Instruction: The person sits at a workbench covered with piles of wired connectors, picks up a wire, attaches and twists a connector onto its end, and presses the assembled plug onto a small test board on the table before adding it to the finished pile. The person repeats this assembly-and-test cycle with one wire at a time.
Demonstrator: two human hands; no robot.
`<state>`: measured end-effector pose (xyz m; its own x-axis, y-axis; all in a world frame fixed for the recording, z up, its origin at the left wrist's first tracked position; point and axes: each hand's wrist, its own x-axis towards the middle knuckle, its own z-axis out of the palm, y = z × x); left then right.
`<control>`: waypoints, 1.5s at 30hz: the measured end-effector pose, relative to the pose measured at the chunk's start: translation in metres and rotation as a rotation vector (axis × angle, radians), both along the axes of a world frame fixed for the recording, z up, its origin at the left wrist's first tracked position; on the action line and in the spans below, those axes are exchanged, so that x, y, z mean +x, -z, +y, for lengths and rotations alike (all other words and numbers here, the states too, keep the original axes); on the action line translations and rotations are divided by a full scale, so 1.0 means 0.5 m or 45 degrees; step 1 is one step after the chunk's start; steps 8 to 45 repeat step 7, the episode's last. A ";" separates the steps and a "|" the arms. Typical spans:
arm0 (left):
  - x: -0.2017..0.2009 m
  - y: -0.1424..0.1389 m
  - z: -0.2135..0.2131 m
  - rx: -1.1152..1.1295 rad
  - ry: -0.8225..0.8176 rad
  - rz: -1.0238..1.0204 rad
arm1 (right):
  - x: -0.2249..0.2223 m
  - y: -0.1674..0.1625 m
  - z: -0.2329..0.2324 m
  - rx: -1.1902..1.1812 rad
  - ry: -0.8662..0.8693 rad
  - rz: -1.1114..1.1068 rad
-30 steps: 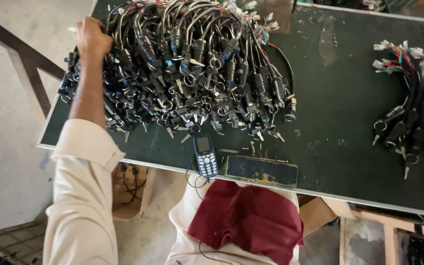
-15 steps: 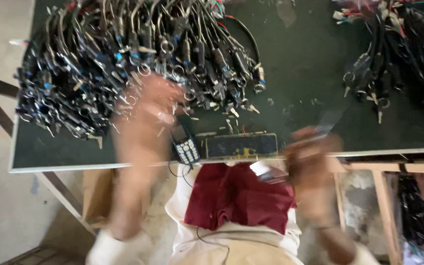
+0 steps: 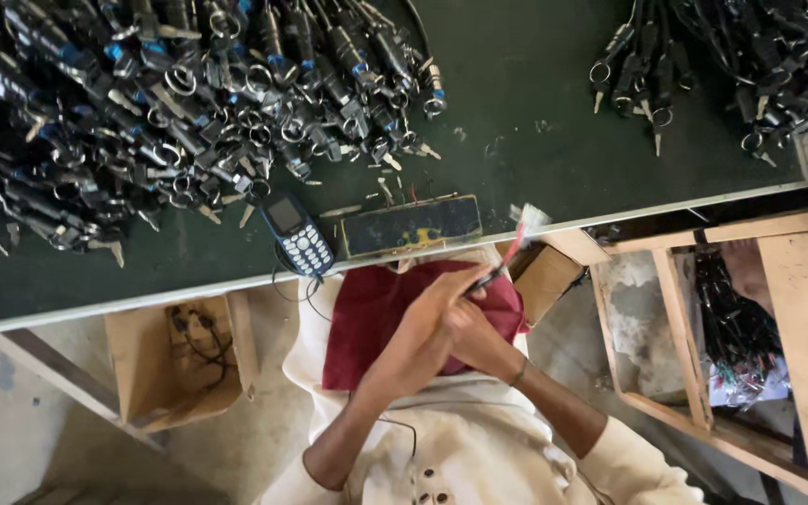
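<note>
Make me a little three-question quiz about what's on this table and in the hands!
1. True or false: the phone lies on the dark table at its near edge.
2. Which side has the bigger pile of wires with keys: picture left or right?
3. What do the left hand and right hand hold over the red cloth?

Key: 1 true. 2 left. 3 a thin wire bundle.
</note>
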<state>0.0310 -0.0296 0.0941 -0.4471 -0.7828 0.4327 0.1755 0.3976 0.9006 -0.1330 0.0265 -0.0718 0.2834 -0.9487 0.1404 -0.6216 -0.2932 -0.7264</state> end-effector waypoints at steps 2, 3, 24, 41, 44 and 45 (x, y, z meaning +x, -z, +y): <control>0.006 -0.005 0.006 0.014 -0.026 -0.154 | 0.017 0.022 -0.002 -0.085 0.069 0.118; 0.004 -0.004 0.003 0.204 -0.068 -0.182 | 0.022 0.024 -0.009 -0.122 -0.048 0.158; 0.013 0.020 -0.010 0.550 -0.135 -0.028 | -0.006 -0.025 -0.051 0.445 -0.334 -0.568; 0.013 0.020 -0.010 0.550 -0.135 -0.028 | -0.006 -0.025 -0.051 0.445 -0.334 -0.568; 0.013 0.020 -0.010 0.550 -0.135 -0.028 | -0.006 -0.025 -0.051 0.445 -0.334 -0.568; 0.013 0.020 -0.010 0.550 -0.135 -0.028 | -0.006 -0.025 -0.051 0.445 -0.334 -0.568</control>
